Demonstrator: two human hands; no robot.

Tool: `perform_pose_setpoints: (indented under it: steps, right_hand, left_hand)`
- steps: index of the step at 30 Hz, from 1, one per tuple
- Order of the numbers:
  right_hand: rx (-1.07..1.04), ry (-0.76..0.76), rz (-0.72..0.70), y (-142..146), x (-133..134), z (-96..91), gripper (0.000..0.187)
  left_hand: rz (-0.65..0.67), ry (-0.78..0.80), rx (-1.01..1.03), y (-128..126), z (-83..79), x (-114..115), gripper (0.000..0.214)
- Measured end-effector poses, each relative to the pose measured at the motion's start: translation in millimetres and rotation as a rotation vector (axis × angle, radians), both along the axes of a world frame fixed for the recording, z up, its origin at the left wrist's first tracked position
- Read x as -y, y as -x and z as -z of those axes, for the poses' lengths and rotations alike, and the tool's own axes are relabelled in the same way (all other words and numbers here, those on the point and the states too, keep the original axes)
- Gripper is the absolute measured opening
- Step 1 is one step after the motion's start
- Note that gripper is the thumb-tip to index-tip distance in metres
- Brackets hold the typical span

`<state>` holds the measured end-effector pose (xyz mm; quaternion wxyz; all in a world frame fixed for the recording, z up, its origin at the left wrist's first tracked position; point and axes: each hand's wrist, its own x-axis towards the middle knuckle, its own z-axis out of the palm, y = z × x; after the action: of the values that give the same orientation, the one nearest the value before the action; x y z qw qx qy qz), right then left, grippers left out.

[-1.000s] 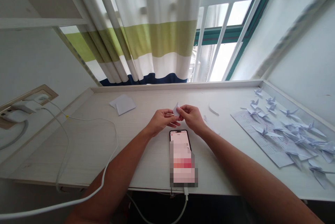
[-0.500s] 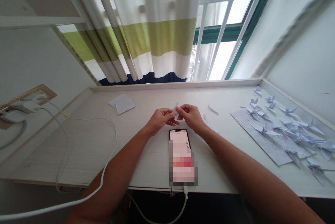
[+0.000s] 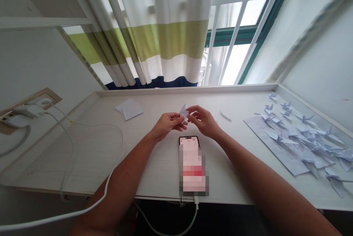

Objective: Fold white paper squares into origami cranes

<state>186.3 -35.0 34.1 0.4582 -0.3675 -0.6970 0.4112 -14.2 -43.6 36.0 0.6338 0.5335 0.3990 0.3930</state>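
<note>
Both my hands meet above the middle of the white table (image 3: 91, 155). My left hand (image 3: 167, 125) and my right hand (image 3: 204, 120) each pinch a small folded piece of white paper (image 3: 183, 111) between their fingertips. The paper stands up as a small pointed shape between the two hands. Just below them a phone (image 3: 192, 164) lies face up on the table.
A folded white sheet (image 3: 129, 109) lies at the back left. Several folded paper cranes (image 3: 306, 136) rest on a printed sheet at the right. A white charging cable (image 3: 82, 133) loops over the left side from a wall socket (image 3: 24, 112). A curtain and window stand behind.
The paper now stands a little higher and more unfolded between my fingertips. My right hand has drawn slightly back to the right. Both hands keep their hold.
</note>
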Motion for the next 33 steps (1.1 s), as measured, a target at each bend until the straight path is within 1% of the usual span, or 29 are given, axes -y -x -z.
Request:
perform_pose_setpoints:
  steps: [2,4,9,15,21,26,33]
  right_hand:
    - [0.072,-0.069,-0.046,-3.1,0.7,-3.3,0.025]
    - [0.117,-0.115,-0.085,-4.4,1.6,-5.5,0.024]
    - [0.151,-0.139,-0.123,-5.2,3.0,-9.0,0.027]
    - [0.123,-0.101,-0.143,-7.3,1.7,-7.9,0.016]
    - [0.115,-0.045,-0.121,-4.8,-1.7,-2.1,0.02]
    - [0.108,0.002,-0.103,-2.9,-2.7,1.3,0.018]
    - [0.136,0.034,-0.046,-3.2,-3.0,2.7,0.014]
  left_hand:
    - [0.012,-0.006,0.002,2.2,-1.8,-0.2,0.047]
    - [0.022,-0.014,0.006,3.4,-3.1,0.2,0.048]
    - [0.047,0.01,-0.017,5.4,-4.7,1.9,0.047]
    - [0.099,0.034,-0.012,6.8,-4.5,2.5,0.046]
    - [0.085,-0.003,-0.066,4.7,-0.6,1.7,0.041]
    - [0.111,-0.031,-0.084,1.8,2.6,2.1,0.039]
    - [0.123,-0.044,-0.094,1.4,0.9,3.6,0.04]
